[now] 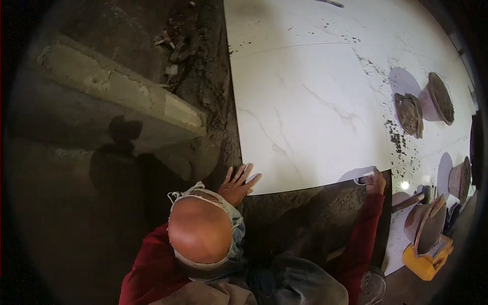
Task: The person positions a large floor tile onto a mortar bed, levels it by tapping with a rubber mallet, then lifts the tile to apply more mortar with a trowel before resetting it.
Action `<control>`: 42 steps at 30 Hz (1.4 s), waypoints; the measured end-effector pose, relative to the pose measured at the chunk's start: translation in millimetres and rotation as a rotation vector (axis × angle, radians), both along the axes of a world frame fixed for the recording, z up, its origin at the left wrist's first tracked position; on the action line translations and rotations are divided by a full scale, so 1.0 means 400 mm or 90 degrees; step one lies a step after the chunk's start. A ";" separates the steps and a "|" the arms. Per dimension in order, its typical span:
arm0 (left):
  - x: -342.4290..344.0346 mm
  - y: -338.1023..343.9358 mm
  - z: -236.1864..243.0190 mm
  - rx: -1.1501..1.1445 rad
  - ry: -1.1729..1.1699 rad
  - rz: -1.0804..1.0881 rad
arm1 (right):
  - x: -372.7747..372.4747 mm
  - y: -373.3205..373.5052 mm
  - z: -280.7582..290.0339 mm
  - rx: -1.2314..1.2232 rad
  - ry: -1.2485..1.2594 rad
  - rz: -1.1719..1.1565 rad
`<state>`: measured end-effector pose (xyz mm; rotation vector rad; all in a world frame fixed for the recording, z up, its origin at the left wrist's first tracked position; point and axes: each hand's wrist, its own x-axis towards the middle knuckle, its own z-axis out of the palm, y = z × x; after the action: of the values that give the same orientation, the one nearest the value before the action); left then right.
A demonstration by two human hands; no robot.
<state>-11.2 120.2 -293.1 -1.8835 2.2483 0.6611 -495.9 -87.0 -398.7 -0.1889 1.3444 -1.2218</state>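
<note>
A large white marble-patterned tile (310, 122) lies flat, its near edge bordering dark, rough ground (300, 213). My left hand (237, 186) rests with spread fingers at the tile's near left corner, fingertips over its edge. By the near right corner is my right hand (375, 183), its fingers closed. A small pale curved piece shows beside those fingers, too small to name; whether they grip it or the tile edge is hidden.
Mortar crumbs (396, 140) lie along the joint to the right. Beyond them stand a mortar-filled bowl (438, 99), a crumpled brown cloth-like lump (408, 114), another bowl (460, 180), a tilted bowl (424, 229) and a yellow container (428, 259). A concrete ledge (117, 86) runs along the left.
</note>
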 end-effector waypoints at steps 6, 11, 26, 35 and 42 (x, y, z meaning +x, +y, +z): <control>-0.008 -0.003 -0.022 -0.064 -0.010 -0.022 | -0.036 -0.022 -0.046 0.025 0.132 0.031; -0.003 0.006 -0.008 -0.083 -0.027 -0.022 | 0.010 0.015 -0.032 0.036 0.197 -0.003; 0.003 0.011 -0.017 -0.029 -0.053 -0.007 | 0.011 0.028 0.106 -0.025 0.180 0.014; 0.072 0.062 -0.032 -0.046 -0.075 -0.069 | 0.156 0.175 0.468 -0.167 0.224 0.030; 0.108 0.137 -0.105 -0.211 -0.185 -0.082 | 0.339 0.261 0.757 -0.274 0.302 -0.019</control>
<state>32.2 175.1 -335.2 -1.8015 2.3646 -0.0099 -360.1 17.5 -96.0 -0.8078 1.4664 -1.5436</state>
